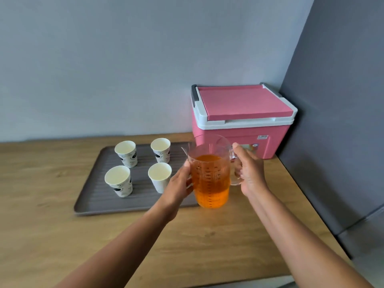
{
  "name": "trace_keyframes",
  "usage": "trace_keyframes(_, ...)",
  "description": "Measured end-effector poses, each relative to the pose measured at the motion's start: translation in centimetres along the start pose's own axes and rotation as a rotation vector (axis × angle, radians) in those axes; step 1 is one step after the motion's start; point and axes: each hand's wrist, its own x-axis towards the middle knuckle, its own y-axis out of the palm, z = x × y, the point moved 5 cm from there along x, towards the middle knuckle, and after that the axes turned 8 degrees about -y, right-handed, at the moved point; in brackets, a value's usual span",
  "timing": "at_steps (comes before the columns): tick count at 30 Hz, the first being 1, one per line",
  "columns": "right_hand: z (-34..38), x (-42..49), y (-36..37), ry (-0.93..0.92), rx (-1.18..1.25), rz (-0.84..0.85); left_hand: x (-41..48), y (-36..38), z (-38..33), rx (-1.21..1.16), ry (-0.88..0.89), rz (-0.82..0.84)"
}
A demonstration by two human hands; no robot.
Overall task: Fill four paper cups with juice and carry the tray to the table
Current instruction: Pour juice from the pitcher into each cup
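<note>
Both hands grasp the jug [209, 173]: the right hand [250, 173] wraps its clear handle, the left hand [179, 187] braces the opposite wall. Ribbed, see-through and roughly two-thirds full of orange juice, it stands at the tray [91, 204]'s 3 o'clock edge, the pink cooler [241, 125] at its 12 o'clock. Pouring looks not yet begun, since the four paper cups [159, 177] at its 9 o'clock appear empty; next comes a lift and slow tilt over the nearest cup.

Four paper cups [125, 150] [160, 149] [118, 180] [160, 176], one jug [209, 175], one tray [91, 204], one cooler [243, 119]
</note>
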Motion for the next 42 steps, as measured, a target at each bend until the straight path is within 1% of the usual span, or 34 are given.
trace_keyframes(5,-0.2,-1.6,2.9,-0.004,-0.01,0.057,-1.9,-2.4,-0.2,-0.025,0.004,-0.033)
trace_keyframes(10,0.0,-2.6,4.1,-0.015,-0.078,0.134,-3.0,-4.0,-0.3,-0.027,0.009,-0.057)
trace_keyframes(15,0.7,-3.2,4.6,-0.024,-0.039,0.329,-3.5,-4.3,-0.6,-0.028,0.008,-0.051)
trace_keyframes(17,0.8,-3.2,4.5,-0.012,-0.037,0.369,-3.5,-4.2,-0.7,-0.016,0.008,-0.04)
trace_keyframes(21,0.3,-2.4,3.5,-0.013,-0.12,0.308,-3.1,-3.8,-0.4,0.012,0.009,0.001)
trace_keyframes(25,0.4,-2.3,2.8,-0.011,-0.148,0.228,-2.4,-3.2,0.2,0.011,0.007,0.03)
trace_keyframes(29,0.8,-2.3,2.5,0.009,-0.098,0.202,-1.7,-3.0,0.7,0.009,-0.023,0.061)
trace_keyframes(32,1.1,-2.3,2.4,0.013,-0.055,0.219,-1.4,-3.6,0.6,0.094,0.015,0.092)
trace_keyframes(34,1.2,-2.5,2.4,0.029,-0.045,0.243,-1.1,-4.8,0.2,0.178,0.114,0.02)
trace_keyframes(35,1.2,-2.5,2.4,0.036,-0.042,0.248,-0.8,-5.8,0.0,0.209,0.181,-0.071)
trace_keyframes(38,1.2,-2.6,2.6,0.036,-0.046,0.253,-0.4,-9.8,-0.5,0.367,0.35,-0.461)
trace_keyframes(39,1.1,-2.6,2.7,0.04,-0.045,0.258,-0.3,-11.0,-0.4,0.429,0.368,-0.564)
trace_keyframes(40,1.1,-2.6,2.8,0.047,-0.046,0.265,-0.2,-12.0,-0.2,0.472,0.353,-0.63)
trace_keyframes(42,0.9,-2.4,3.1,0.06,-0.054,0.286,0.6,-13.2,0.6,0.532,0.268,-0.656)
